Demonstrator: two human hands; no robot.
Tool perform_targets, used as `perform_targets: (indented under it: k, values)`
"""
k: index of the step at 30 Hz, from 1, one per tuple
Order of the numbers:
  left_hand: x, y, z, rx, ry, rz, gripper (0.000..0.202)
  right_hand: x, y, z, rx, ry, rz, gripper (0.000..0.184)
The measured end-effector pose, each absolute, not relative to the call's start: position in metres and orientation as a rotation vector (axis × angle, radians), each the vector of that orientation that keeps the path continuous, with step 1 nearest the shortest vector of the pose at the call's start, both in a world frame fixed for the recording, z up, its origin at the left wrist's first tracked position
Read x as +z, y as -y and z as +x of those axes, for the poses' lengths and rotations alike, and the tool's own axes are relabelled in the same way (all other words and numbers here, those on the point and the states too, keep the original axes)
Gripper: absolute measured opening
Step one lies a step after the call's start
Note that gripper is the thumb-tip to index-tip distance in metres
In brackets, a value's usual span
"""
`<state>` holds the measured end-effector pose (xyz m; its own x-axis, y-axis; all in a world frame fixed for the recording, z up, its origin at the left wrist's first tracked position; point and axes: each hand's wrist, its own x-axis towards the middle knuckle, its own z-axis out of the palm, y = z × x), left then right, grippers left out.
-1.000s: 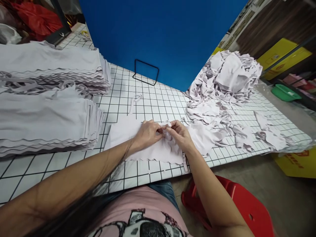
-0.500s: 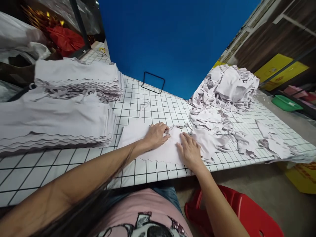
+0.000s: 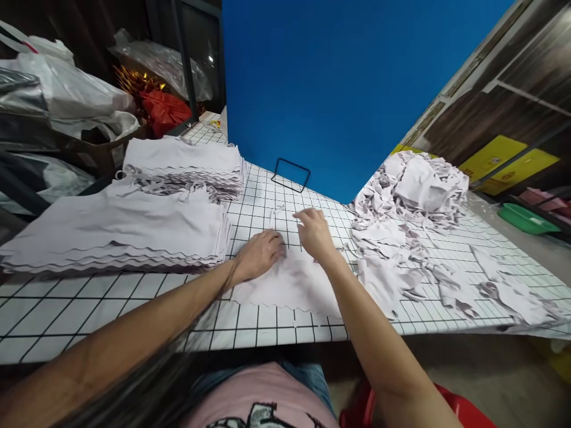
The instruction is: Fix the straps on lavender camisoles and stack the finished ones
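Note:
A pale garment piece (image 3: 289, 285) with a wavy lower edge lies on the grid-patterned table, and a thin strap (image 3: 273, 217) sticks up past its far left end. My left hand (image 3: 260, 255) rests on the garment's left end, palm down, fingers laid on the cloth. Over the garment's far edge is my right hand (image 3: 313, 233), its index finger pointing left and held apart from the others; I see nothing in it. My right forearm covers the garment's right part. Left of it, a stack of similar garments (image 3: 156, 223) stands in front of a second stack (image 3: 187, 156).
A large blue panel (image 3: 339, 89) rises at the table's (image 3: 250, 333) far side, with a black wire frame (image 3: 292, 175) by it. Crumpled garments (image 3: 419, 184) are heaped at right. Left are plastic bags (image 3: 75, 89); a green basin (image 3: 529, 219) is at far right.
My left hand has slid to the garment's left end. The right hand has left the cloth's right side and moved up and left. The view has shifted a little.

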<state>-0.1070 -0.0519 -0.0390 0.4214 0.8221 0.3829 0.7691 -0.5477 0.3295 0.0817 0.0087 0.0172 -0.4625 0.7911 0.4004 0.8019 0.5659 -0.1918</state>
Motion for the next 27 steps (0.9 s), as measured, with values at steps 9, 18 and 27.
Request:
perform_targets:
  k: [9,18,27]
  values:
    - [-0.044,0.050,-0.112,0.725,-1.423,2.569,0.033,0.027,-0.084,-0.006,-0.100,2.821,-1.443,0.031]
    - [-0.047,0.046,-0.112,0.667,-1.414,2.547,0.036,0.110,0.005,0.075,1.214,2.868,-1.140,0.033]
    - [-0.047,0.047,-0.113,0.681,-1.426,2.667,0.029,0.035,-0.009,0.072,1.434,2.054,-1.575,0.051]
